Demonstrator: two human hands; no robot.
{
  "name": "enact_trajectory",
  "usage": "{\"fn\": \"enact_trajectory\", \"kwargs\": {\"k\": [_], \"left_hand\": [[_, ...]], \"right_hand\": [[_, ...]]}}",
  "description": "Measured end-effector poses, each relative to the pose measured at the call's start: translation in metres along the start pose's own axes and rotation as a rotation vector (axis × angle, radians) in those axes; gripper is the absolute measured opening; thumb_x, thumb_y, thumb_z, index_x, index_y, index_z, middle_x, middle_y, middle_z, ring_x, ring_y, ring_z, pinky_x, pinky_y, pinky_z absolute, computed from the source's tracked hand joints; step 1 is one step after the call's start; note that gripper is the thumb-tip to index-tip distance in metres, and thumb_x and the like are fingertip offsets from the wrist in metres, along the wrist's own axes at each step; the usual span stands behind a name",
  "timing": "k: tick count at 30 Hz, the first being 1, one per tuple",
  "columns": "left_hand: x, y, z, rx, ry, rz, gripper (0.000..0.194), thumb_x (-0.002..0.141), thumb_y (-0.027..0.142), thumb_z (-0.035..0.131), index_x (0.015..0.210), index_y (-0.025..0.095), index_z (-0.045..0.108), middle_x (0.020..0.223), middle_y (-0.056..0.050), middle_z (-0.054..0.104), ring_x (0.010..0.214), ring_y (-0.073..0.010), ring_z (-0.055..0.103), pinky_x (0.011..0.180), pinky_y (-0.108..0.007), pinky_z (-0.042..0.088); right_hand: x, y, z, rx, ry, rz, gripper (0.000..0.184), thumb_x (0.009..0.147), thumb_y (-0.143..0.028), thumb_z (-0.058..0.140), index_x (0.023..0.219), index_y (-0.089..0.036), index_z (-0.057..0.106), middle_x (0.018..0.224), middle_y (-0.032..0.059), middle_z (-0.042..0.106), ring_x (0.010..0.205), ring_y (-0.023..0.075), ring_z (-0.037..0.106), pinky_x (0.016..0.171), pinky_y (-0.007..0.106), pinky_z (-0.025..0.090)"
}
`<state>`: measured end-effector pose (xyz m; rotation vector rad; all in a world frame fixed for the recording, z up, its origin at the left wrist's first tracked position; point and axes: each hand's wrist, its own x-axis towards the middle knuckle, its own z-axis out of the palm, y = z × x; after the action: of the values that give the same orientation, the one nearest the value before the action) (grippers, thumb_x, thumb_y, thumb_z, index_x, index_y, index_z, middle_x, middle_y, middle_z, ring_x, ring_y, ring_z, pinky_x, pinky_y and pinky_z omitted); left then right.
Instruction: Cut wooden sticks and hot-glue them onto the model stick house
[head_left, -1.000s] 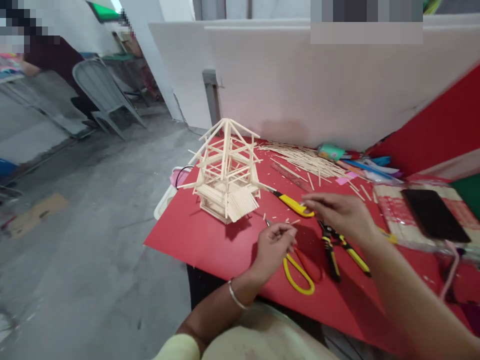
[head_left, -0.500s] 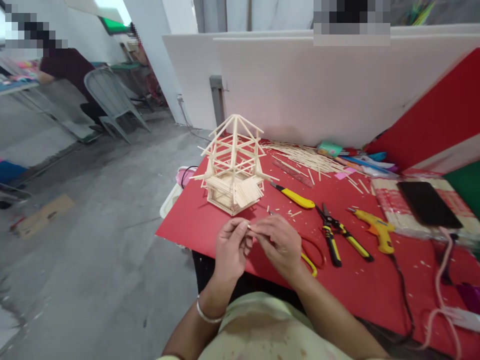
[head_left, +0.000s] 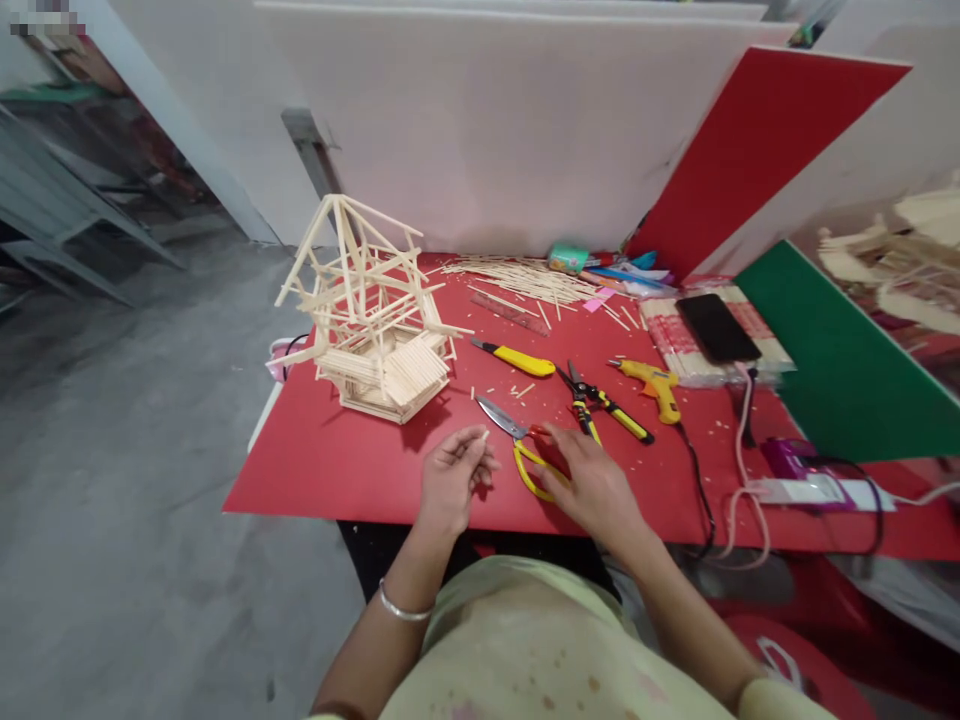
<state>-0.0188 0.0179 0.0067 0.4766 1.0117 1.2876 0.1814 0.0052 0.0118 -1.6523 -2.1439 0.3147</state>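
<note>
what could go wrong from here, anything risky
The scissors have bare blades near the left hand, so a reach might nick it. The short stick piece it holds is small and could slip. The glue gun has a black cord reaching the front edge of the red tabletop, where it might snag.

Your left hand [head_left: 452,475] pinches a short, pale wooden stick piece [head_left: 485,437]; your right hand [head_left: 592,482] is spread over the steel-bladed, yellow-and-red-handled scissors [head_left: 516,430]. Beyond your left hand, a pale wooden-stick frame model [head_left: 397,372] stands on the red tabletop [head_left: 300,475].
</note>
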Motion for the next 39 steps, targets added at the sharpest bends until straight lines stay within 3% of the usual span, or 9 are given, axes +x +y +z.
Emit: {"fn": "enact_trajectory", "kwargs": {"k": [6, 13, 17, 21, 26, 32, 39], "left_hand": [[-0.003, -0.006, -0.004, -0.059, 0.016, -0.061, 0.036, 0.068, 0.036, 0.085, 0.088, 0.012, 0.066, 0.068, -0.001, 0.067, 0.052, -0.0076, 0.059, 0.045, -0.016, 0.046], [-0.007, -0.003, -0.005, -0.032, 0.023, 0.014, 0.037, 0.073, 0.038, 0.081, 0.089, 0.014, 0.058, 0.071, -0.001, 0.069, 0.05, -0.0087, 0.061, 0.042, -0.016, 0.044], [-0.003, -0.007, -0.006, -0.016, 0.032, 0.02, 0.038, 0.075, 0.041, 0.079, 0.09, 0.015, 0.057, 0.073, -0.002, 0.069, 0.051, -0.0091, 0.061, 0.042, -0.016, 0.043], [0.001, -0.01, -0.005, 0.0, 0.047, 0.047, 0.038, 0.075, 0.044, 0.078, 0.09, 0.015, 0.057, 0.071, -0.001, 0.068, 0.048, -0.0086, 0.059, 0.042, -0.017, 0.043], [-0.001, -0.007, -0.002, 0.036, 0.035, 0.108, 0.033, 0.082, 0.044, 0.073, 0.09, 0.016, 0.059, 0.059, 0.002, 0.063, 0.045, -0.0077, 0.052, 0.044, -0.017, 0.041], [-0.006, -0.007, -0.003, 0.04, 0.064, 0.139, 0.03, 0.08, 0.04, 0.075, 0.089, 0.017, 0.06, 0.061, 0.002, 0.063, 0.049, -0.0083, 0.055, 0.049, -0.018, 0.043], [-0.006, -0.009, 0.0, 0.06, 0.071, 0.17, 0.029, 0.077, 0.037, 0.078, 0.094, 0.016, 0.066, 0.067, 0.002, 0.065, 0.052, -0.0089, 0.058, 0.052, -0.02, 0.048]], "right_hand": [[0.001, 0.002, 0.017, -0.315, -0.17, 0.045, 0.061, 0.083, -0.01, 0.049, 0.144, -0.014, 0.047, 0.117, 0.0177, 0.064, 0.108, 0.0287, 0.059, 0.09, 0.038, 0.05], [0.008, -0.004, 0.011, -0.422, -0.169, 0.051, 0.059, 0.082, -0.018, 0.056, 0.141, -0.017, 0.05, 0.103, 0.0152, 0.069, 0.1, 0.0293, 0.06, 0.078, 0.034, 0.048], [0.001, -0.002, 0.011, -0.381, -0.14, 0.12, 0.049, 0.092, -0.04, 0.052, 0.138, -0.022, 0.053, 0.093, 0.0117, 0.07, 0.09, 0.027, 0.063, 0.067, 0.031, 0.045], [-0.003, 0.003, 0.01, -0.178, -0.113, 0.146, 0.059, 0.089, -0.055, 0.055, 0.139, -0.024, 0.05, 0.097, 0.0102, 0.069, 0.088, 0.0272, 0.065, 0.068, 0.033, 0.048], [-0.003, -0.006, 0.016, 0.188, -0.031, -0.049, 0.068, 0.084, -0.052, 0.064, 0.138, -0.015, 0.045, 0.121, 0.0154, 0.06, 0.111, 0.0299, 0.056, 0.094, 0.044, 0.047], [-0.002, -0.023, 0.023, 0.14, -0.082, -0.097, 0.06, 0.089, -0.048, 0.061, 0.139, -0.02, 0.046, 0.113, 0.0137, 0.061, 0.107, 0.0304, 0.056, 0.09, 0.045, 0.048], [-0.003, -0.031, 0.017, 0.121, -0.137, -0.084, 0.053, 0.09, -0.044, 0.06, 0.136, -0.022, 0.048, 0.113, 0.0125, 0.061, 0.105, 0.0296, 0.058, 0.086, 0.041, 0.049]]}}
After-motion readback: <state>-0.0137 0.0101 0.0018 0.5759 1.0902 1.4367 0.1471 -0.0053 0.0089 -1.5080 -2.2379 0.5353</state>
